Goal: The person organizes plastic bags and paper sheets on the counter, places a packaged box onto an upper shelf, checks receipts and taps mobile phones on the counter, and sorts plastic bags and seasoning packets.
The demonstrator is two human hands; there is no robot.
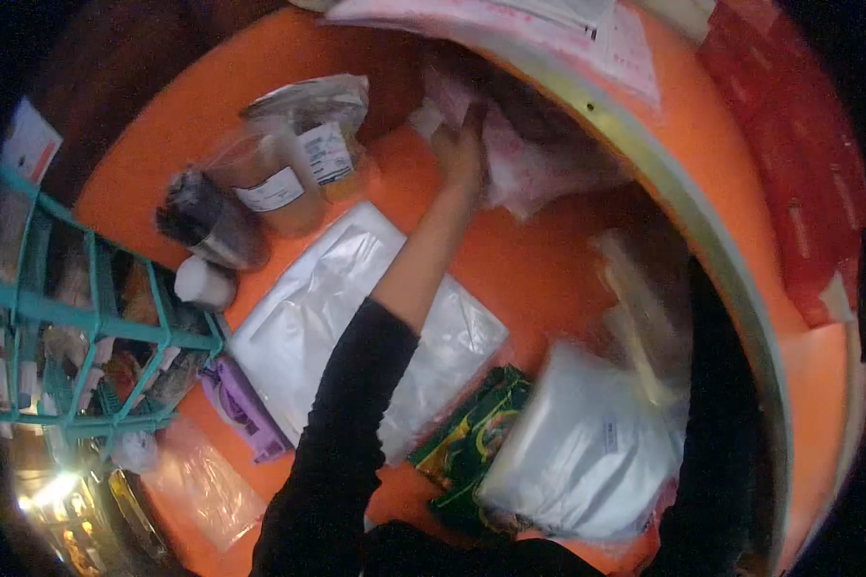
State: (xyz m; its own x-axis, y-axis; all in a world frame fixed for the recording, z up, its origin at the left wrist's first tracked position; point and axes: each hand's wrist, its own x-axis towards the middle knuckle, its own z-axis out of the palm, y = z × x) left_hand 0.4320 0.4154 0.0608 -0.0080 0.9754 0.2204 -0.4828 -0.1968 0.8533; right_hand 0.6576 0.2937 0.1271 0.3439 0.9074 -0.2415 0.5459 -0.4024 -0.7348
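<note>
My left hand reaches far across the orange surface, closed on a crumpled pink-and-white plastic bag. The bag spreads to both sides of the fingers, and the hand is slightly blurred. Below my forearm lies a stack of clear plastic bags. My right hand is out of sight; a dark sleeve runs along the right side. Close to that sleeve, a second stack of clear bags rests beside a green patterned packet. A pale, blurred plastic strip lies above that stack.
Labelled clear bags stand at the back left, near a bundle of dark items and a white roll. A teal rack borders the left, with a purple packet beside it. A metal-edged rim curves around the right.
</note>
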